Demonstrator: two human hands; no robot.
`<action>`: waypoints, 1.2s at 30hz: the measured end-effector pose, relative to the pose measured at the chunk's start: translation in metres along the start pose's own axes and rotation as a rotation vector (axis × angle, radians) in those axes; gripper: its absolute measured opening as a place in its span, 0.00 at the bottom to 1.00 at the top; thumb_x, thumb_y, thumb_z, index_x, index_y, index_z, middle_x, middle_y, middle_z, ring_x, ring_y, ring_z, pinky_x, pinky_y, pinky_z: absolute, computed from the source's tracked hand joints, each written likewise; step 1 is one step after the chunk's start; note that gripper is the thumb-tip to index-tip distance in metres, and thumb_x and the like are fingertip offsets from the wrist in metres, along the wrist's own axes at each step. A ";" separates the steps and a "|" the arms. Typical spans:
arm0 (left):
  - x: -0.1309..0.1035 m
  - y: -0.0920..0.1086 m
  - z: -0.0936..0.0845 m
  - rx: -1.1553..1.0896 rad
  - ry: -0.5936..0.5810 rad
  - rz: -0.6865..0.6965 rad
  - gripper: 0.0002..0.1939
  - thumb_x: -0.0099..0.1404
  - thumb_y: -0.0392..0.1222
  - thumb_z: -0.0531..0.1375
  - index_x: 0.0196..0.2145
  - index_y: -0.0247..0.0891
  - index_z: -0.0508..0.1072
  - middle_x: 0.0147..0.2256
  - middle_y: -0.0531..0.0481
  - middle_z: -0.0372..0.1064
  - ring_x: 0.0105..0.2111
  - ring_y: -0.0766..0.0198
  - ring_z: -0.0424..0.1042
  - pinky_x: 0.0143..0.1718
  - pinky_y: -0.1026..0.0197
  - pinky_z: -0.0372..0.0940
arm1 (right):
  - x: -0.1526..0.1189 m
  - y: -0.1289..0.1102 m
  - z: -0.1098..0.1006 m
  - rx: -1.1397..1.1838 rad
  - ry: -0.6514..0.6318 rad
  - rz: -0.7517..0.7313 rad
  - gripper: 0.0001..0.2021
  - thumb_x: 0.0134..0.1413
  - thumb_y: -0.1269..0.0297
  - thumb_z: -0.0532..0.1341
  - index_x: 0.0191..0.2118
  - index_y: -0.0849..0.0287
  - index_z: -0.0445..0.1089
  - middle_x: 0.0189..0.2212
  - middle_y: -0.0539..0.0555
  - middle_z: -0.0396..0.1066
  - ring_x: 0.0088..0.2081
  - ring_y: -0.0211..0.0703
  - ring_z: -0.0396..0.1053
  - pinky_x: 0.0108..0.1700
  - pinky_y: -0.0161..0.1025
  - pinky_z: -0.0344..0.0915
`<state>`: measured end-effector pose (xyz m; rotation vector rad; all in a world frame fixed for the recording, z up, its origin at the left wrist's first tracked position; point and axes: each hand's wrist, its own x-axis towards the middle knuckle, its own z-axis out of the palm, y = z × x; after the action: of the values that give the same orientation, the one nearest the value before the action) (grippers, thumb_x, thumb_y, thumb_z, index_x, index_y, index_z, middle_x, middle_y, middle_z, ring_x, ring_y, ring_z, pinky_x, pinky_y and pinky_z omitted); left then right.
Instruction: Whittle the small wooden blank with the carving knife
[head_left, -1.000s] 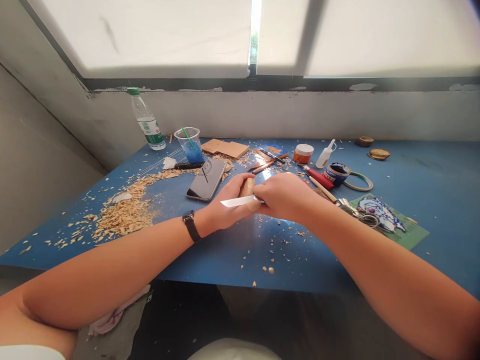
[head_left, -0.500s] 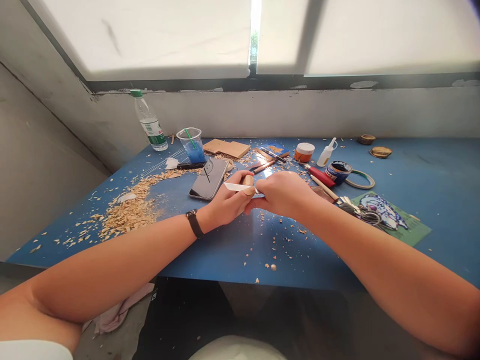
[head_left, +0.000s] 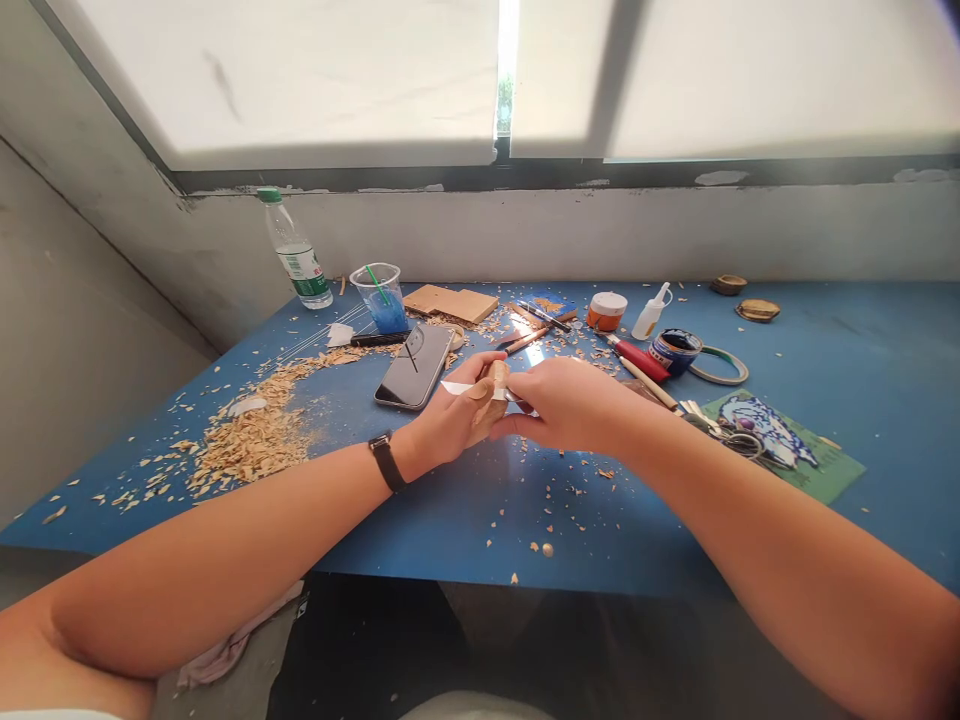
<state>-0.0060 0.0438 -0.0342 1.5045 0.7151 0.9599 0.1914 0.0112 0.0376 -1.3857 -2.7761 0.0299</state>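
My left hand [head_left: 450, 410] is closed around a small piece of pale wood [head_left: 480, 425], its thumb lying along the near side. In my closed right hand [head_left: 574, 405] is a knife, its handle mostly hidden by the fingers. The bright, whitish knife blade [head_left: 457, 387] lies against the wood and passes behind my left thumb, with the pointed end showing on the left. Both hands meet above the middle of the blue table [head_left: 442, 510]. Just left of them lies a smartphone [head_left: 415, 368].
Wood shavings [head_left: 247, 440] are heaped at the left. Behind stand a water bottle [head_left: 300, 262], a plastic cup [head_left: 382, 300], wooden boards [head_left: 451, 303], an orange jar [head_left: 606, 314] and a glue bottle [head_left: 651, 312]. Tape [head_left: 720, 366], scissors [head_left: 754, 445] and a green painted sheet [head_left: 832, 468] lie right.
The wood has turned in my left hand, so more of it shows. My right hand has shifted slightly down and its grip has rotated; less of the blade is visible. The view tilted slightly.
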 end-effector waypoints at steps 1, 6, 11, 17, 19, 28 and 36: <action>0.000 -0.001 0.000 0.022 0.024 0.008 0.39 0.63 0.71 0.64 0.61 0.40 0.69 0.44 0.47 0.71 0.38 0.59 0.70 0.36 0.57 0.66 | -0.001 0.001 0.000 0.014 0.004 -0.018 0.20 0.71 0.46 0.58 0.49 0.59 0.76 0.29 0.54 0.74 0.28 0.44 0.62 0.30 0.41 0.47; 0.003 -0.004 0.000 0.048 0.053 0.034 0.37 0.66 0.70 0.61 0.59 0.38 0.71 0.46 0.44 0.72 0.40 0.58 0.70 0.40 0.56 0.66 | -0.001 0.009 0.003 0.067 0.030 -0.075 0.16 0.72 0.51 0.57 0.46 0.58 0.74 0.30 0.53 0.74 0.28 0.42 0.60 0.31 0.41 0.47; 0.004 -0.003 -0.002 0.075 0.053 0.068 0.31 0.66 0.65 0.63 0.54 0.38 0.72 0.46 0.45 0.72 0.43 0.56 0.71 0.43 0.56 0.66 | 0.002 0.010 0.006 0.071 0.044 -0.073 0.18 0.72 0.47 0.57 0.44 0.58 0.73 0.32 0.56 0.76 0.30 0.43 0.62 0.32 0.42 0.48; 0.005 -0.003 -0.004 0.130 0.058 0.080 0.27 0.66 0.61 0.63 0.53 0.37 0.74 0.44 0.45 0.73 0.43 0.55 0.71 0.43 0.54 0.66 | 0.001 0.009 0.004 0.060 0.009 -0.049 0.17 0.72 0.50 0.56 0.43 0.58 0.74 0.32 0.55 0.76 0.29 0.43 0.61 0.31 0.41 0.47; 0.005 -0.003 -0.005 0.150 0.054 0.080 0.26 0.68 0.60 0.63 0.54 0.38 0.74 0.44 0.45 0.73 0.43 0.55 0.71 0.44 0.54 0.66 | 0.001 0.007 0.003 0.053 0.001 -0.046 0.16 0.72 0.51 0.55 0.44 0.57 0.74 0.31 0.54 0.75 0.28 0.42 0.60 0.30 0.41 0.47; 0.003 -0.001 -0.005 0.194 0.056 0.096 0.24 0.70 0.58 0.61 0.53 0.37 0.74 0.43 0.45 0.72 0.42 0.56 0.69 0.42 0.56 0.66 | 0.001 0.004 0.000 0.004 -0.017 -0.035 0.18 0.73 0.51 0.54 0.48 0.59 0.74 0.30 0.54 0.73 0.27 0.43 0.57 0.30 0.41 0.46; 0.004 0.001 0.001 0.134 0.090 0.083 0.19 0.72 0.57 0.60 0.47 0.38 0.74 0.37 0.49 0.70 0.36 0.60 0.68 0.37 0.59 0.66 | 0.002 0.006 0.003 -0.027 0.002 0.042 0.21 0.74 0.48 0.54 0.46 0.57 0.77 0.31 0.55 0.74 0.29 0.43 0.61 0.31 0.41 0.45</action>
<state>-0.0036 0.0467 -0.0326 1.6262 0.8001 1.0649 0.1949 0.0161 0.0345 -1.4490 -2.7562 -0.0076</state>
